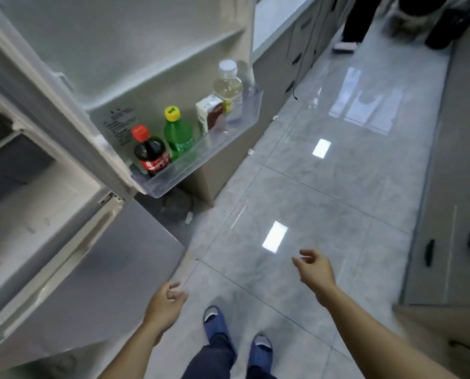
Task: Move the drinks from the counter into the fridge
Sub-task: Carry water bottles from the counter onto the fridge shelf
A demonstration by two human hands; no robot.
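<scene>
Fridge door, swung open: its clear door shelf holds four drinks upright, long axes vertical — clear bottle, green bottle, cola bottle, carton. Bench, behind and right of the door: no drinks visible on the part in view. Left hand and right hand, both empty with fingers loosely curled, low over the floor; the shelf lies up and forward-left, the left hand probably nearer.
</scene>
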